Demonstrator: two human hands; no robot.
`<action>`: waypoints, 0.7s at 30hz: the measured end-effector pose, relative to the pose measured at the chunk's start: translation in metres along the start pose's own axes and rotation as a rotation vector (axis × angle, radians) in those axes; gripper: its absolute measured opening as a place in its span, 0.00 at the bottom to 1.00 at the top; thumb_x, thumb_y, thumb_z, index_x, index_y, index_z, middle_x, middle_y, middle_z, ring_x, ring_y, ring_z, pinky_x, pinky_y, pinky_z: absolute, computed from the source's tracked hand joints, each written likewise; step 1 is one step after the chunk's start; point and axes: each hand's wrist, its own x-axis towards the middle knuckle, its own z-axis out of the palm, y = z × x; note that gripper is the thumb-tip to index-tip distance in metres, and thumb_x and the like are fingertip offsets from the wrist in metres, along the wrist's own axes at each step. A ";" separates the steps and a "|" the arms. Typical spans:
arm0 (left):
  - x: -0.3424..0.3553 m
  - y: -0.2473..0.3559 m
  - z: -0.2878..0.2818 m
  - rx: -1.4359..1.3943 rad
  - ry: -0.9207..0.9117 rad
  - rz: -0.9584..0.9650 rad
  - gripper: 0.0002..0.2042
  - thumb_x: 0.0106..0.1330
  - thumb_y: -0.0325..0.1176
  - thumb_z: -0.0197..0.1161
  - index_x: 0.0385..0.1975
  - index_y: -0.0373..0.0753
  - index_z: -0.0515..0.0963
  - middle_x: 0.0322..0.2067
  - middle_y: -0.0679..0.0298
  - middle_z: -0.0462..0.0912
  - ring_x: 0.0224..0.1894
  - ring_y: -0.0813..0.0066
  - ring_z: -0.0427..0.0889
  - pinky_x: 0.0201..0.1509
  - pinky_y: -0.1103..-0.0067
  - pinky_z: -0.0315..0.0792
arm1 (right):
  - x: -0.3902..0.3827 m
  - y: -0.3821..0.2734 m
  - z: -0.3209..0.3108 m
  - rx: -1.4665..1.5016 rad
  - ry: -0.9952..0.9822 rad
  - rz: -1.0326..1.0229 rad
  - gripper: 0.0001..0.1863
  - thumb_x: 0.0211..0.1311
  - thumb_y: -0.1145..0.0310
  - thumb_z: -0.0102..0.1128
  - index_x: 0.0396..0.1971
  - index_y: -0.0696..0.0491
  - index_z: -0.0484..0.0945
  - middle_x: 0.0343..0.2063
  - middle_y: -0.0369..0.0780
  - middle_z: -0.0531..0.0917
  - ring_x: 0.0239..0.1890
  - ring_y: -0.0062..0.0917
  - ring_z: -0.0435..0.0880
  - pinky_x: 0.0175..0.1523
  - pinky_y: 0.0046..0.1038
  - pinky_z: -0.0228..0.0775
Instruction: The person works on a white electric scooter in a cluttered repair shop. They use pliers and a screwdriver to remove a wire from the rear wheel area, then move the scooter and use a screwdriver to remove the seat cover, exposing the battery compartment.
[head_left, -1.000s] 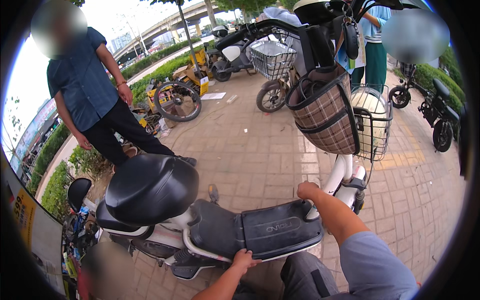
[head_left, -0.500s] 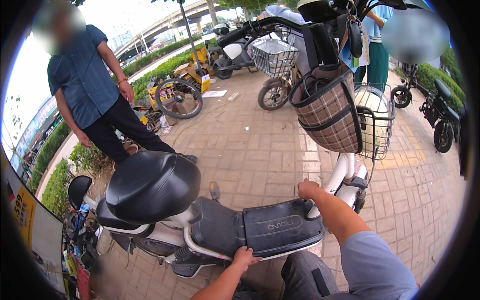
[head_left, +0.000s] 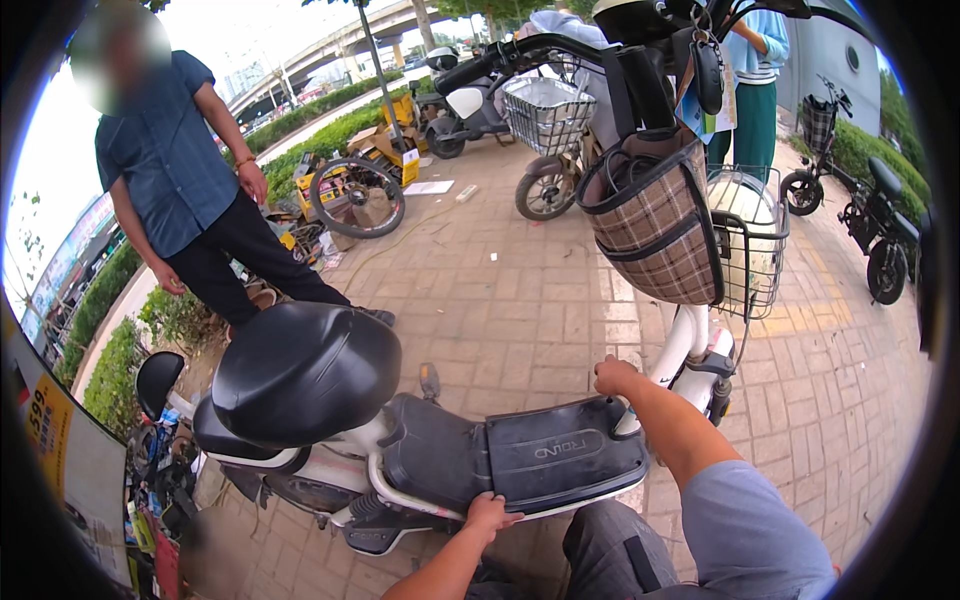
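A white electric scooter stands crosswise before me, its black footboard (head_left: 565, 448) low and level. My left hand (head_left: 490, 513) grips the footboard's near edge, close to where its two panels meet. Past the far front corner, beside the white frame tube (head_left: 678, 345), my right hand (head_left: 613, 377) is closed with fingers curled; what it holds, if anything, is hidden. To the left is the black saddle (head_left: 305, 373). A brown plaid bag (head_left: 655, 225) with a cable in it hangs below the handlebar (head_left: 540, 48), where keys dangle.
At the left a person in a blue shirt (head_left: 165, 140) faces the scooter. Behind are a loose wheel (head_left: 357, 198), piled boxes and a parked scooter with a wire basket (head_left: 548, 115). Another person in green trousers (head_left: 755, 125) stands beyond the handlebar. Black bikes (head_left: 885, 225) are parked at right.
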 end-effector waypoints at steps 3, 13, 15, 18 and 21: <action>-0.003 0.002 -0.002 -0.019 0.000 -0.012 0.25 0.72 0.31 0.43 0.65 0.30 0.48 0.57 0.49 0.65 0.35 0.54 0.84 0.34 0.73 0.78 | -0.005 -0.008 0.001 0.077 0.000 0.032 0.21 0.53 0.65 0.52 0.47 0.54 0.77 0.54 0.47 0.71 0.54 0.42 0.75 0.53 0.40 0.72; 0.003 -0.002 -0.006 -0.089 0.003 0.063 0.26 0.72 0.31 0.43 0.66 0.29 0.46 0.56 0.48 0.66 0.36 0.51 0.84 0.32 0.75 0.77 | -0.010 -0.015 -0.006 0.008 -0.046 0.087 0.17 0.57 0.64 0.50 0.44 0.53 0.80 0.48 0.47 0.78 0.50 0.40 0.79 0.51 0.44 0.72; -0.002 0.002 -0.007 -0.087 -0.036 0.053 0.25 0.72 0.31 0.43 0.65 0.29 0.47 0.55 0.48 0.67 0.36 0.50 0.84 0.32 0.73 0.77 | -0.004 -0.009 -0.006 -0.029 -0.090 0.105 0.19 0.57 0.63 0.50 0.46 0.52 0.78 0.51 0.47 0.75 0.51 0.41 0.77 0.52 0.43 0.71; -0.008 0.010 -0.011 -0.072 -0.080 0.031 0.25 0.72 0.32 0.44 0.64 0.30 0.48 0.55 0.48 0.67 0.36 0.50 0.84 0.32 0.71 0.77 | -0.009 -0.012 0.000 0.067 0.137 0.074 0.20 0.56 0.61 0.52 0.48 0.52 0.76 0.51 0.48 0.72 0.51 0.44 0.76 0.53 0.42 0.70; 0.001 0.003 -0.007 -0.051 -0.109 0.015 0.21 0.72 0.35 0.45 0.60 0.31 0.54 0.54 0.48 0.68 0.37 0.49 0.83 0.33 0.69 0.76 | 0.000 0.003 0.008 0.022 0.132 -0.082 0.20 0.53 0.60 0.57 0.46 0.51 0.76 0.50 0.48 0.73 0.51 0.46 0.75 0.52 0.43 0.71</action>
